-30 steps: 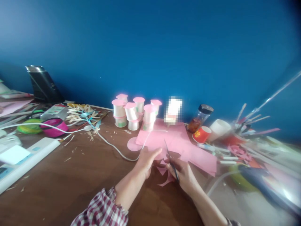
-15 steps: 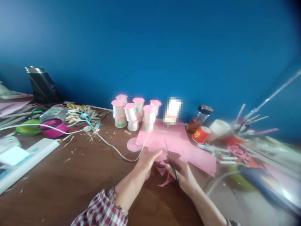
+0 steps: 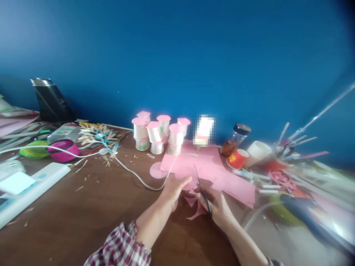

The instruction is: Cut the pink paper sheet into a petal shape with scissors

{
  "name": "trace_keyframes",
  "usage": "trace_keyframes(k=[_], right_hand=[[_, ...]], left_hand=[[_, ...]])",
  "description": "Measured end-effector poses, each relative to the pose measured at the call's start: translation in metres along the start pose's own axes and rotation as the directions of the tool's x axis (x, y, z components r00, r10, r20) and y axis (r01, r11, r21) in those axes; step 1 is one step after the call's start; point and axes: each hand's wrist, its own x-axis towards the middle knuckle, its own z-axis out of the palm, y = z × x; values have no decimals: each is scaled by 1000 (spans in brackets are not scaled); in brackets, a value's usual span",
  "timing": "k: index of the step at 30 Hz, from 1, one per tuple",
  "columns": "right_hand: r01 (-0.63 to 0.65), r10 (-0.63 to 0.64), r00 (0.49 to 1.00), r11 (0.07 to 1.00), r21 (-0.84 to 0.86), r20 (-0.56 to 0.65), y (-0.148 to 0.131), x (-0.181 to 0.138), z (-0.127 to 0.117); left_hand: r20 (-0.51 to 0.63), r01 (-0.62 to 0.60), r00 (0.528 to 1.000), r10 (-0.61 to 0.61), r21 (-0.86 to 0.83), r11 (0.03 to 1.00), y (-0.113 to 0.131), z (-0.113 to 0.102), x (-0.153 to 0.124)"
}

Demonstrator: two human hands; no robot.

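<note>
My left hand (image 3: 175,189) is closed on a piece of pink paper (image 3: 190,182), its thumb lying on top. Wrapped round the handles of a pair of dark scissors (image 3: 203,195) is my right hand (image 3: 217,205); the blades point away from me, beside the piece. Pink offcuts (image 3: 199,212) show below, near the right fingers. Behind both hands lie larger pink sheets (image 3: 191,161), with a round pink disc (image 3: 157,170) at their left edge. Several stacked white paper cups (image 3: 176,138) with pink tops stand at the back.
A white cable (image 3: 133,173) curves over the brown table (image 3: 69,229) to my left hand. To the left are a power strip (image 3: 41,184), tape rolls (image 3: 64,150) and a black flask (image 3: 52,99). A jar (image 3: 235,139), a red cup (image 3: 237,159) and markers (image 3: 267,186) stand or lie right.
</note>
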Motion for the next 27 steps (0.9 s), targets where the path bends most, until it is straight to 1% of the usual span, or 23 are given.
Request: trace_keyframes(k=[4, 8, 10, 14, 20, 27], right_hand=[[-8, 8, 1000, 1000, 6, 2, 1, 1, 0], [-23, 23, 1000, 999, 24, -5, 0, 1, 0], [-29, 29, 1000, 999, 37, 3, -2, 1, 0], [-42, 41, 999, 998, 50, 20, -4, 0, 0], [-2, 2, 1000, 1000, 15, 7, -3, 0, -1], [-15, 15, 1000, 1000, 3, 11, -2, -1, -3]], left_hand=[[16, -9, 1000, 10, -19, 1000, -1, -1, 0], [68, 4, 998, -1, -30, 1000, 0, -2, 0], [61, 9, 998, -8, -23, 1000, 1, -2, 0], [-9, 26, 1000, -26, -10, 1000, 3, 0, 0], [42, 6, 999, -7, 23, 1000, 1, -2, 0], [37, 2, 999, -3, 25, 1000, -1, -3, 1]])
